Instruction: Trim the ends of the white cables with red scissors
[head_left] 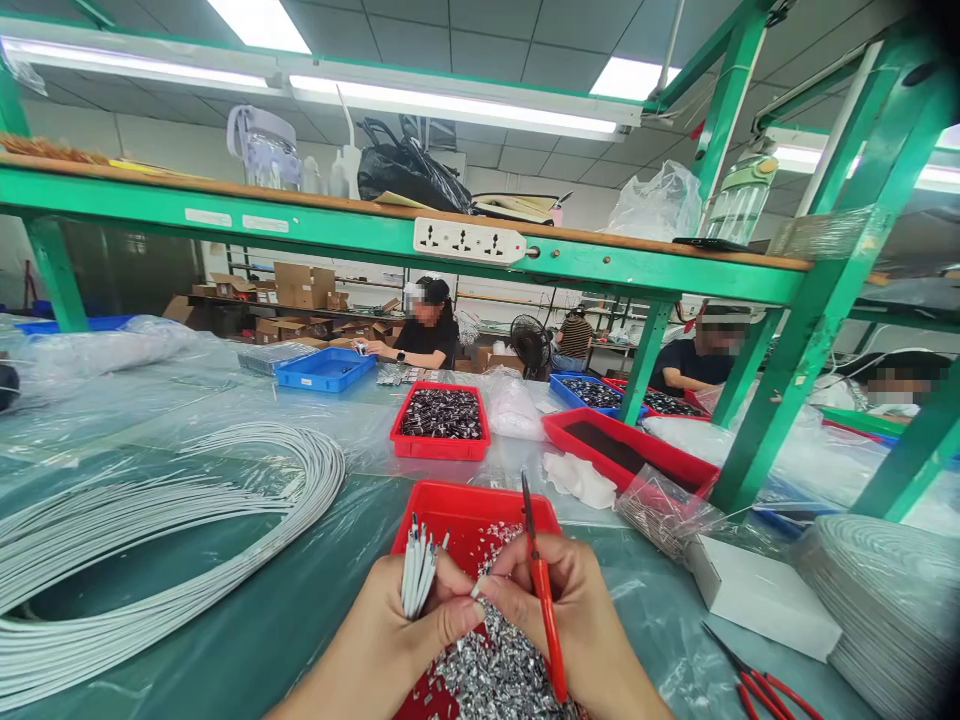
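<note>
My left hand (382, 622) is closed around a bundle of short white cables (418, 578), their dark-tipped ends pointing up. Its thumb and forefinger meet the fingertips of my right hand (581, 600) at one white cable end (480, 586). Red-handled scissors (551, 625) rest in my right hand, blades upward, while its thumb and forefinger pinch at the same cable end. Below both hands is a red tray (442, 495) holding a heap of small shiny metal pieces (495, 665). What exactly sits between the fingertips is partly hidden.
Coiled white cables (300, 480) lie at left. Beyond is a red tray of dark parts (441, 415). At right are a white box (761, 595), another pair of red-handled scissors (769, 690) and a cable roll (877, 600). A green shelf frame (337, 222) spans overhead; several people sit beyond.
</note>
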